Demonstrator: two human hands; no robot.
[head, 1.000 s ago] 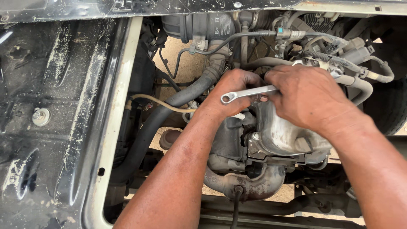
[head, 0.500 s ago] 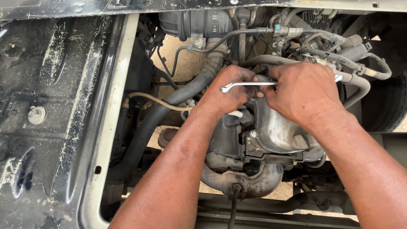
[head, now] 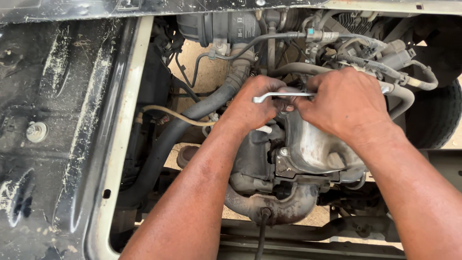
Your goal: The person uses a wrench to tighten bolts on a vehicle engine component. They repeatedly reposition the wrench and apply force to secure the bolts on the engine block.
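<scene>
Both my hands are over a vehicle engine. My right hand [head: 344, 103] grips a shiny metal ring wrench [head: 276, 95] that lies horizontally, its ring end sticking out to the left. My left hand [head: 252, 106] is closed around the wrench shaft just under that ring end, fingers against the engine top. Below the hands sits a grey metal heat shield [head: 313, 147] and a rusty exhaust manifold pipe [head: 284, 207]. The fastener under the wrench is hidden by my hands.
A thick black rubber hose [head: 178, 130] runs diagonally left of my hands. A black air-intake housing [head: 221, 26] sits at the top, thin hoses and connectors [head: 380, 58] at top right. A scratched black body panel [head: 53, 130] fills the left; a tyre [head: 435, 120] is at right.
The wrench's ring end has swung slightly upward and both hands have shifted up a little on the engine. The grip of both hands is unchanged.
</scene>
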